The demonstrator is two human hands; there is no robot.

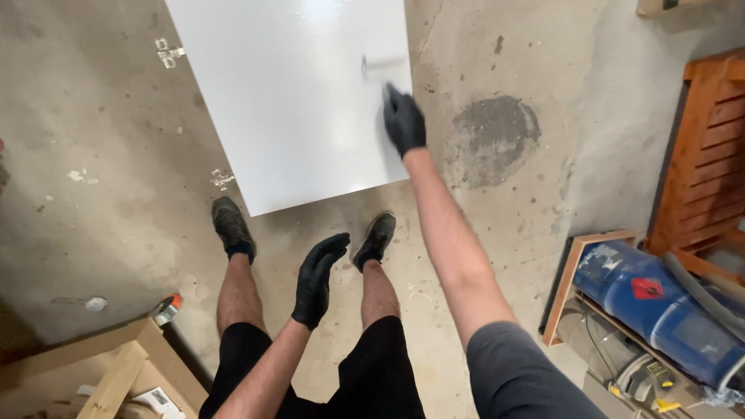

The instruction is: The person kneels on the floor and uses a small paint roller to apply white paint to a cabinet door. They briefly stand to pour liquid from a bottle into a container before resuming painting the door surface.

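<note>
Standing on a stained concrete floor [116, 155], looking straight down past bare legs and black shorts. Right hand [403, 120] in a black glove, arm stretched forward, fingers together and laid against the right edge of a large glossy white panel [295, 93], just below a blurred metal handle [382, 66]; whether clamped on the edge or merely touching, cannot tell. Left hand [317, 281] also gloved in black, hanging free in the air between the knees, fingers loosely spread and slightly curled, holding nothing.

White panel lying flat on the floor in front of the feet, turned a little askew, near corner just ahead of the two dark shoes: left shoe [232, 226] beside the panel's lower left edge, right shoe [377, 237] just below its lower edge. Two small metal hinges along the panel's left side, upper hinge [167, 53] and lower hinge [222, 179].

At right, a blue cylinder [660, 306] lying in a shallow wooden tray [570, 275], with an orange slatted wooden frame [710, 155] behind it. At lower left, a light wooden box [101, 368], and a small red-tipped tool [167, 308] on the floor just beside it. Dark round patch [493, 136] on the concrete to the right of the panel.
</note>
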